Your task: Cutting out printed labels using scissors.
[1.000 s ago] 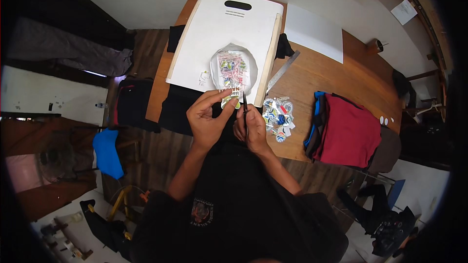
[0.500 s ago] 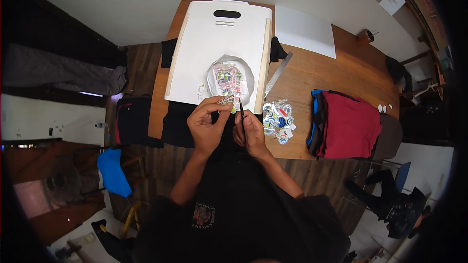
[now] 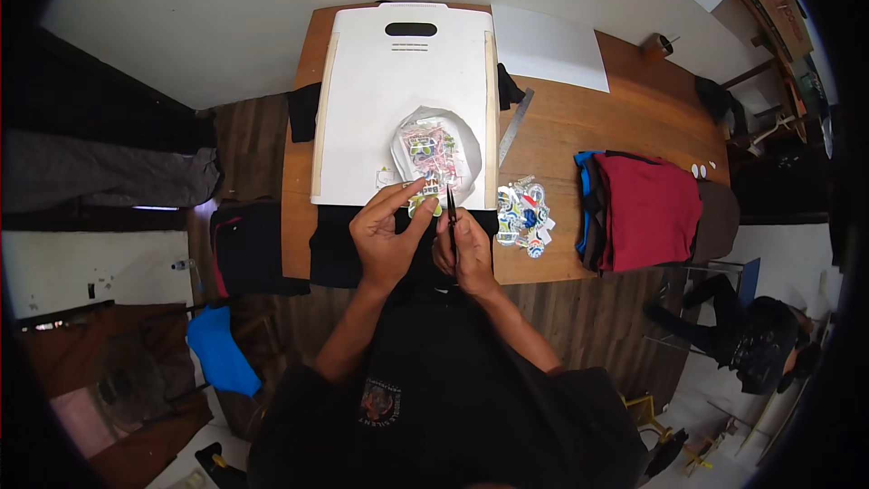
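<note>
My left hand (image 3: 384, 240) pinches a small printed sticker (image 3: 424, 204), white with dark lettering and a green part, between thumb and fingertips. Close beside it, my right hand (image 3: 466, 249) is closed around slim black scissors (image 3: 451, 204), whose pointed end faces away from me; the handles are mostly hidden by the fingers. Just beyond both hands sits a round white container (image 3: 474, 163) with printed clear plastic pieces in it. It rests on a large white board (image 3: 362, 100) with a dark slot at its far end.
Cut stickers (image 3: 523, 217) lie in a pile right of the board. A steel ruler (image 3: 516, 127), a white sheet (image 3: 552, 45) and folded clothes (image 3: 647, 213) share the wooden table (image 3: 579, 127). A brown cup (image 3: 657, 46) stands at the far right. Another person (image 3: 760, 344) is at the lower right.
The view has shifted slightly. The sticker in my left hand now hangs lower and shows more of its lettering and green part. Both hands keep their holds.
</note>
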Available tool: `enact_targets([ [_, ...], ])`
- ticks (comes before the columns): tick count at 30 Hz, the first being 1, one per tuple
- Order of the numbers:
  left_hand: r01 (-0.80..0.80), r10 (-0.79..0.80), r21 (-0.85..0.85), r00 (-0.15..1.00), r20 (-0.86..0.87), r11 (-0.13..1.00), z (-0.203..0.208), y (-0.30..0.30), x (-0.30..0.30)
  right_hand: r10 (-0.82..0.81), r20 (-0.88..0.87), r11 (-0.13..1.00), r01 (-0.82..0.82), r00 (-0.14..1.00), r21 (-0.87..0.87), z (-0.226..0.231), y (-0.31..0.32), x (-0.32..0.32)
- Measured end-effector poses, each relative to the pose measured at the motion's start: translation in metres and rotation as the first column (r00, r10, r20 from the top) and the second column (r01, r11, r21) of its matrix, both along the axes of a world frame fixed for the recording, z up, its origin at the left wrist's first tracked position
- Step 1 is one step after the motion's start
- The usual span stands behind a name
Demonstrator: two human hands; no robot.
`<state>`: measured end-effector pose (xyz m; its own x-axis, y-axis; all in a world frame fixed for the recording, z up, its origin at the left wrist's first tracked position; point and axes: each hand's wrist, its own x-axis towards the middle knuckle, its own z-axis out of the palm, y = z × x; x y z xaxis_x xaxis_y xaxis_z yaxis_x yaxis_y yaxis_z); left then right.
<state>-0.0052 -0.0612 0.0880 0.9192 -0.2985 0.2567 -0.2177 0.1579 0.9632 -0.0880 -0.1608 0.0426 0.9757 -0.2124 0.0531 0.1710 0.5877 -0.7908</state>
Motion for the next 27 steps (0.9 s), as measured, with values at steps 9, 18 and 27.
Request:
enact_targets([
  [9,0.067,-0.067,-0.019,0.998,0.019,0.998,0.003,0.000,0.003,-0.104,0.032,0.995,0.104,0.994,-0.006,-0.003,0.005,0.003],
  [18,0.056,-0.051,-0.062,0.996,0.074,0.997,-0.006,-0.004,0.010,-0.068,0.035,0.998,0.068,0.997,-0.010,-0.004,0.002,0.008],
  [27,0.066,-0.066,-0.002,0.998,-0.010,0.998,0.000,-0.006,0.012,-0.078,0.034,0.996,0.079,0.996,-0.039,-0.001,0.002,0.011],
])
